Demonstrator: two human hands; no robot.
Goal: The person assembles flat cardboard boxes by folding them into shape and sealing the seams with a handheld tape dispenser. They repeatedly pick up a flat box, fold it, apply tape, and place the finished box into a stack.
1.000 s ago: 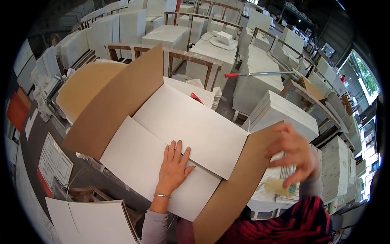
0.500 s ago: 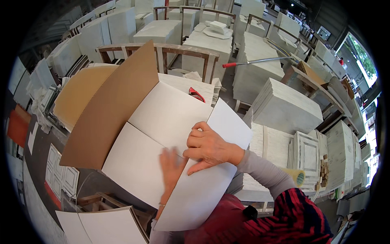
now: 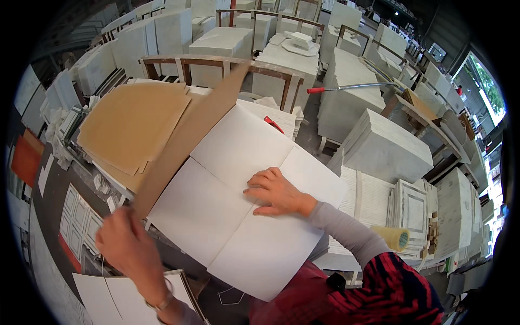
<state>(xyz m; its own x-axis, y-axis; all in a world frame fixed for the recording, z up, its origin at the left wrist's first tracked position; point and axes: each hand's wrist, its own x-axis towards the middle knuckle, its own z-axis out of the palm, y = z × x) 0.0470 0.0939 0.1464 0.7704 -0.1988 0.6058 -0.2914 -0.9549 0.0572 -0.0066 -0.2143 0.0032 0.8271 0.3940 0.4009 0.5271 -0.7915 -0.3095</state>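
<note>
A large creased cardboard sheet lies in front of me, its white face (image 3: 200, 208) up. Its left panel, a brown cardboard flap (image 3: 189, 143), stands raised and is smeared by motion. At the flap's near lower corner, my left hand (image 3: 127, 238) is curled with its fingers closed on the edge; the fingertips are partly hidden. My right hand (image 3: 276, 192) rests palm down on the white face near the crossing creases, fingers spread and holding nothing.
Brown paper sheets (image 3: 132, 122) lie beyond the flap. A red-handled tool (image 3: 274, 124) sits by the sheet's far edge. Another white folded board (image 3: 130, 298) is at lower left. A tape roll (image 3: 392, 237) lies at right, among stacked pale slabs (image 3: 382, 143).
My left hand has moved left from the middle crease to the brown flap's corner. The flap has swung rightward. The right panel now lies flatter, and my right hand has opened out on the sheet.
</note>
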